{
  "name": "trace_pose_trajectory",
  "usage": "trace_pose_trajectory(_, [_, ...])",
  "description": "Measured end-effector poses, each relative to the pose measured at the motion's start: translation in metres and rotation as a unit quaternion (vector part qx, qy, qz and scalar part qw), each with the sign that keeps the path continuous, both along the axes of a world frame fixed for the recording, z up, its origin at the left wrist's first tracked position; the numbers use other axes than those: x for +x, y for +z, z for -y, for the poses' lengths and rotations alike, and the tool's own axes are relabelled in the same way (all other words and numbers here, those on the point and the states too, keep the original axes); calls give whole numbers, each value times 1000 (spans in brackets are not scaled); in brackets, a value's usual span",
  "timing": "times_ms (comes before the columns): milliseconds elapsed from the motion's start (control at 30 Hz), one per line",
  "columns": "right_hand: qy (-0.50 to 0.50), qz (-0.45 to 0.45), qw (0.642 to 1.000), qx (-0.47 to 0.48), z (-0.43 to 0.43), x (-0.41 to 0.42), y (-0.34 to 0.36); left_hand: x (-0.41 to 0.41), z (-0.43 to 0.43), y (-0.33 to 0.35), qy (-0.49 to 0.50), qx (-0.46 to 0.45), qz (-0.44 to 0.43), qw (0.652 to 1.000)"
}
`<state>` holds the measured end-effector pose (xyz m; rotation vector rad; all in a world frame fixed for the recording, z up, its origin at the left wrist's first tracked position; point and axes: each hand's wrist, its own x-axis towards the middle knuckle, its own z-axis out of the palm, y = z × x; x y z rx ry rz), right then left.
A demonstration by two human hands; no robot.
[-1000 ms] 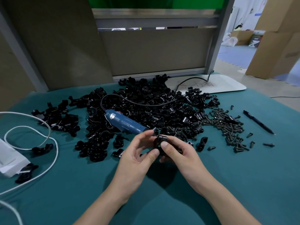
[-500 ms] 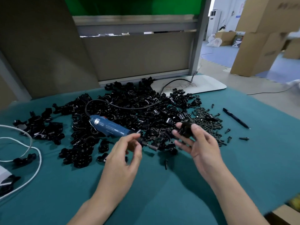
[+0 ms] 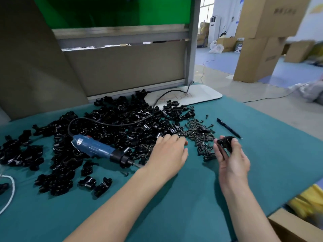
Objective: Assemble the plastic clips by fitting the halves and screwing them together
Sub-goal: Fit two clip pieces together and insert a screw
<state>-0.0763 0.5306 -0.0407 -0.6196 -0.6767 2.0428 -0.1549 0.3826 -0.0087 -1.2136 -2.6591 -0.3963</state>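
Since the earlier frame: left hand has left the screwdriver's tip and crossed toward the right side of the table. It now lies palm down where the heap of parts meets the screws. The right hand with its clip has shifted to the near side of the screws.

Table, teal cover, fills most of the view. A grey partition stands along its far edge.

Clip halves: a wide black heap from the left edge to past the middle, reaching back to the far edge. Two loose halves lie on its near side.

White board at the far edge, right of the heap.

Screwdriver: blue body, lying on the heap's near part with its tip toward the left hand. Its black cord loops over the heap toward the board.

Cardboard box beyond the near right corner, partly cut off.

Screws: a small dark heap between the two hands, touching the clip heap.

Left hand's grip is loose, fingers extended, nothing seen in it. The fingertips reach the first screws. The forearm crosses the near part of the table.

Right hand's grip is closed on the clip, thumb and fingers pinching it above the table, just beside the screws.

Pen toward the right edge, beyond the right hand.

White cable at the left edge.

One stray screw just near of the screwdriver's tip.
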Motion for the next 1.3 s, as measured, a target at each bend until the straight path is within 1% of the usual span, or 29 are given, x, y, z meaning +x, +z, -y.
trace_pose_trajectory(100, [-41,16,999,-22,-5,0,-3,-2,-32,5,-25,-74,10,997])
trace_pose_trajectory(200, [-59,25,998,-27,-7,0,-4,0,-57,6,-54,-137,51,988])
trace_pose_trajectory(300, [-63,31,997,-24,-8,-1,-5,2,-73,3,-59,-142,91,984])
trace_pose_trajectory(367, [-60,33,997,-27,-9,-2,-6,0,-78,-2,-48,-139,93,985])
trace_pose_trajectory(467, [-53,32,998,-26,-8,-3,-8,-5,-80,-7,-37,-109,107,988])
trace_pose_trajectory(533, [-46,35,998,-17,-8,-2,-7,-7,-78,-8,-35,-61,138,988])
trace_pose_trajectory(567, [-40,36,998,-12,-7,-1,-7,-8,-75,-7,-36,-16,162,986])
trace_pose_trajectory(633, [-5,29,1000,-3,-3,0,-4,-8,-59,-3,-36,119,222,967])
trace_pose_trajectory(667, [29,22,999,7,1,1,-2,-6,-47,0,-36,194,250,948])
trace_pose_trajectory(733, [133,17,989,62,13,1,0,1,-14,2,-38,332,286,898])
trace_pose_trajectory(800, [250,29,957,141,29,3,0,14,24,-4,-23,432,306,848])
trace_pose_trajectory(867, [350,44,910,217,46,5,0,31,55,-13,8,496,333,802])
trace_pose_trajectory(933, [420,55,866,268,59,7,0,41,75,-25,44,530,356,768])
trace_pose_trajectory(1000, [452,55,840,295,65,8,-1,41,86,-30,63,546,364,752])
trace_pose_trajectory(1067, [458,57,833,306,67,8,-2,37,90,-31,59,559,367,741])
trace_pose_trajectory(1133, [451,59,834,312,67,8,-4,36,89,-31,52,561,375,736])
trace_pose_trajectory(1300, [434,68,838,322,68,7,-5,39,91,-35,45,558,380,736])
